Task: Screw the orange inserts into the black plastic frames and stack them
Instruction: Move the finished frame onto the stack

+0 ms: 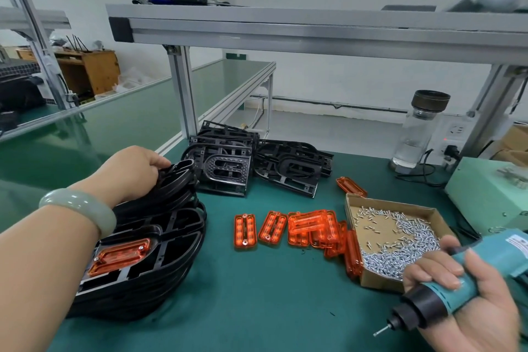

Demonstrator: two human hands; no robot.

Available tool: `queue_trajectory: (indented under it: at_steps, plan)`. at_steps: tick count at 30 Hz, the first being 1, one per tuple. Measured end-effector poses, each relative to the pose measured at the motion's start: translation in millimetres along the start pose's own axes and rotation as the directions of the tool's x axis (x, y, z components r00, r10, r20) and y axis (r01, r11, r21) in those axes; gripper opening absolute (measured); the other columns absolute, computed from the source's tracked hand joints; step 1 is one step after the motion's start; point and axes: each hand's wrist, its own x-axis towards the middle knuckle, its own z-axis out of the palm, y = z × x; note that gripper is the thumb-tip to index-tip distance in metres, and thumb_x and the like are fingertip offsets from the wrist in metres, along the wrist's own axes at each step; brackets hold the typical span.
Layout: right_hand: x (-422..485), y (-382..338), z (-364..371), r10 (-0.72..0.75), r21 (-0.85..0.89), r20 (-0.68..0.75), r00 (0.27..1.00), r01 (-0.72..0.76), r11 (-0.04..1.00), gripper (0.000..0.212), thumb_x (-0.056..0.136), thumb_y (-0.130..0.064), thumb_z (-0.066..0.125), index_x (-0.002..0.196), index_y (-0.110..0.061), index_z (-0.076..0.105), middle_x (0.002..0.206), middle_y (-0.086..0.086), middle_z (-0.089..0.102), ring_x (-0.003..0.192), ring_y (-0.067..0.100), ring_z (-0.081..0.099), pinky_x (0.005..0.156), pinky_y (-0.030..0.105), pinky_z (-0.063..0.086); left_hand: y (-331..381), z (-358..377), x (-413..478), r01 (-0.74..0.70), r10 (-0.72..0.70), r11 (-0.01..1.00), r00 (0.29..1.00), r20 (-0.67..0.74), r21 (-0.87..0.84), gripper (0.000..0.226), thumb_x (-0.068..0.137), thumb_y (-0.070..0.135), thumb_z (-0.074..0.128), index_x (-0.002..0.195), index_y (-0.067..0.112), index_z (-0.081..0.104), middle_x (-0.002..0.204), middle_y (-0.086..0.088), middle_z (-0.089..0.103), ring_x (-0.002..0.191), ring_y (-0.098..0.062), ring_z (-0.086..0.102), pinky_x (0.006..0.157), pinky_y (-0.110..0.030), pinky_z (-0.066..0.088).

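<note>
- Gripping the far rim of the stack of black plastic frames (160, 240), the left hand (134, 171) curls its fingers over the topmost frame's edge. A pale green stone bangle (77, 208) sits on the wrist.
- The stack stands at the near left of the green bench mat (257, 300). Its top frame carries a translucent orange rectangular insert (120, 256) seated in its pocket, with a screw head showing at each end.
- The right hand (468, 311), at the near right, wraps its fingers round a teal electric screwdriver (445, 288) with a black nose. The bit points down and to the left.
- Loose orange inserts (311, 226) lie in the middle of the mat, two singly and the rest heaped against a shallow cardboard box of small silver screws (400, 240).
- Bare black frames (228, 166) lie piled at the back of the mat, beside an aluminium post (183, 94).
- A clear glass bottle (417, 134) with a dark lid stands at the far right, well apart from both hands.
</note>
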Motion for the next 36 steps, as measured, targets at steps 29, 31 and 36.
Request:
queue_trajectory:
  at_steps: [29, 31, 36]
  plan:
    - [-3, 2, 0, 0.027, -0.007, 0.014, 1.000, -0.027, 1.000, 0.056, 0.033, -0.026, 0.091, 0.082, -0.022, 0.063, 0.058, -0.014, 0.040, 0.042, -0.002, 0.041, 0.046, 0.015, 0.044, 30, -6, -13, 0.002, 0.001, 0.999, 0.997, -0.078, 0.034, 0.043, 0.091, 0.003, 0.040, 0.123, 0.022, 0.062, 0.121, -0.004, 0.064, 0.101, -0.025, 0.061, 0.082, -0.029, 0.046]
    - [-3, 2, -1, 0.031, 0.002, 0.017, 0.999, -0.031, 1.000, 0.057, 0.033, -0.026, 0.092, 0.082, -0.023, 0.063, 0.058, -0.014, 0.040, 0.042, -0.002, 0.041, 0.046, 0.015, 0.044, 44, -6, -13, -0.080, 0.087, 0.994, 0.992, -0.096, 0.070, 0.040, 0.092, 0.007, 0.041, 0.121, 0.023, 0.063, 0.123, -0.002, 0.064, 0.102, -0.024, 0.061, 0.083, -0.027, 0.044]
    - [-1, 2, -3, 0.042, 0.029, 0.020, 0.999, -0.043, 0.999, 0.059, 0.033, -0.024, 0.093, 0.084, -0.022, 0.063, 0.058, -0.014, 0.040, 0.041, -0.001, 0.041, 0.046, 0.016, 0.044, 84, -1, 2, -0.231, 0.238, 0.959, 0.971, -0.029, 0.166, 0.040, 0.092, 0.008, 0.041, 0.123, 0.023, 0.062, 0.125, -0.002, 0.062, 0.108, -0.025, 0.059, 0.090, -0.030, 0.045]
